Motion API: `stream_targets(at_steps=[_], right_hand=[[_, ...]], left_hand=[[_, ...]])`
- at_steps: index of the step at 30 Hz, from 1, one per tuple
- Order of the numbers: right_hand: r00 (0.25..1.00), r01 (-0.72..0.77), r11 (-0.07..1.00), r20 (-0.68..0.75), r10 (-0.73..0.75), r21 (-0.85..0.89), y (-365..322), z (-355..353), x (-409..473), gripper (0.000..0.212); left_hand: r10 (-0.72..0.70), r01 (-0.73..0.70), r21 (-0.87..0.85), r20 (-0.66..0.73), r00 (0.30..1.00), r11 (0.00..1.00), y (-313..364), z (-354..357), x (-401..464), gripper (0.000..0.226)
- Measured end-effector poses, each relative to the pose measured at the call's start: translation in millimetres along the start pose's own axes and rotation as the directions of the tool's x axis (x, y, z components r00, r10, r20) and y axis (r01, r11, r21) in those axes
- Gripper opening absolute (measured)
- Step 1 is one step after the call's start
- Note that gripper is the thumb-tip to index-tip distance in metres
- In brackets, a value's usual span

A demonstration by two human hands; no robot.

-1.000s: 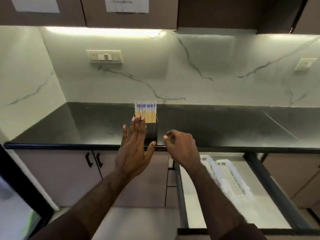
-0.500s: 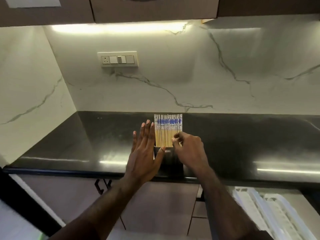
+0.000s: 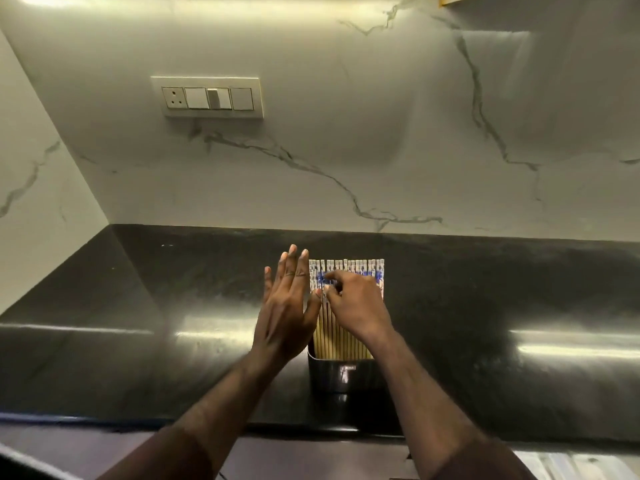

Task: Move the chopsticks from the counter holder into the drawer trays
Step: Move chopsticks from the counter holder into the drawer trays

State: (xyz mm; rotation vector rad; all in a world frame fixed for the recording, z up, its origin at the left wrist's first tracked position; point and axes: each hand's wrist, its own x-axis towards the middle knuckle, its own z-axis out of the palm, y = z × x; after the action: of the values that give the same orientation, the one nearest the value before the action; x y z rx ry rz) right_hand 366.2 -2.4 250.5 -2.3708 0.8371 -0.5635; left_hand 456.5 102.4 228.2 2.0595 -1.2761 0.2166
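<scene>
Starting the job, by my read: the full row of chopsticks (image 3: 346, 306) is sitting in the black holder (image 3: 341, 375), none looking removed yet, so nearly everything is left to do. Holder is standing on the dark worktop (image 3: 138, 323), near its front edge, middle of scene. Chopsticks are standing upright, long axis vertical, blue-patterned tops pointing up toward the marble wall, plain wooden ends going down into the holder. Right hand (image 3: 356, 306) is reaching over the row from the right, fingers (image 3: 329, 289) curling and pinching at the tops of the left-side sticks. Left hand (image 3: 285, 313) is hovering just left of the row, fingers straight and together, thumb touching or nearly touching the leftmost stick; can't tell which. Drawer trays (image 3: 571, 465) are barely showing at the near right corner, well apart from the holder
</scene>
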Motion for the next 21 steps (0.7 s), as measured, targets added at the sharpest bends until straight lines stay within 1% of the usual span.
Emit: stream_targets(at_steps=[3,8,13,17,19,21], right_hand=[[0.999,-0.035,0.999,0.011,0.035,0.006,0,12,11,0.031],[0.997,-0.062,0.998,-0.039,0.062,0.019,2,27,18,0.028],[0.994,-0.092,0.995,-0.060,0.094,0.041,4,37,14,0.030],[0.992,-0.105,0.993,-0.065,0.108,0.051,4,39,13,0.030],[0.992,-0.108,0.992,-0.065,0.113,0.064,3,38,14,0.029],[0.992,-0.109,0.989,-0.056,0.115,0.096,3,36,13,0.030]], left_hand=[[-0.027,0.028,-0.089,0.007,1.000,0.996,-10,8,17,0.065],[0.017,-0.014,-0.232,0.013,1.000,0.973,-24,20,35,0.062],[-0.066,0.045,-0.337,-0.053,0.996,0.940,-29,25,39,0.056],[-0.136,0.108,-0.402,-0.041,0.990,0.909,-27,29,38,0.054],[-0.225,0.187,-0.476,-0.024,0.974,0.860,-26,30,40,0.054],[-0.341,0.292,-0.602,0.034,0.939,0.743,-25,29,42,0.054]])
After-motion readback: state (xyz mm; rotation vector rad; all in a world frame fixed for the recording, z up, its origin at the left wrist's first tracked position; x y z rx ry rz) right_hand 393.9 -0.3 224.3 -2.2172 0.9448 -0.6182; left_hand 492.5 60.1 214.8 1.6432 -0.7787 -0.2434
